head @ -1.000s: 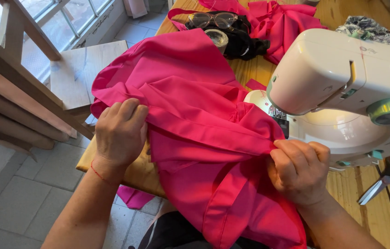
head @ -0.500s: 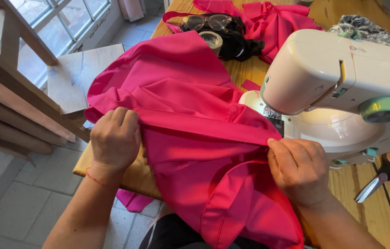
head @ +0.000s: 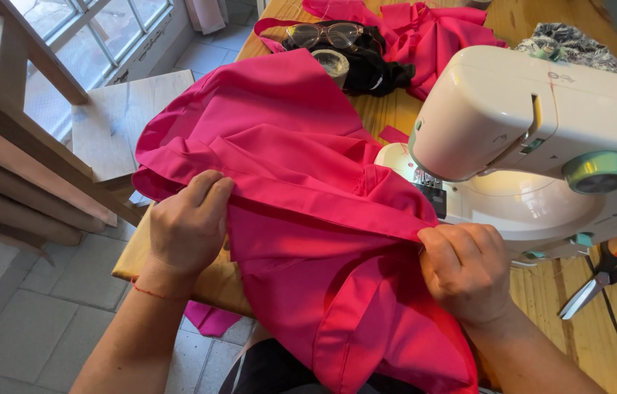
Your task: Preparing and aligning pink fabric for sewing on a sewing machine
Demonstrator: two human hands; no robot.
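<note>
A large piece of bright pink fabric (head: 279,146) lies draped over the near corner of a wooden table (head: 389,109) and hangs off its edge. My left hand (head: 188,222) grips a folded edge of the fabric on the left. My right hand (head: 465,270) pinches the same fold at the right, close to the base of a white sewing machine (head: 542,124). The fold runs taut between both hands. The machine's needle area (head: 429,186) is just beyond the cloth.
Orange-handled scissors (head: 611,273) lie on the table to the right. Goggles (head: 323,33) rest on black cloth beside a roll of tape (head: 332,62) and more pink fabric (head: 425,29) at the back. A wooden railing (head: 24,124) and tiled floor are to the left.
Both hands have slid a little along the fold, keeping their grip. The view has shifted slightly; the fabric edge now lies straighter between the hands.
</note>
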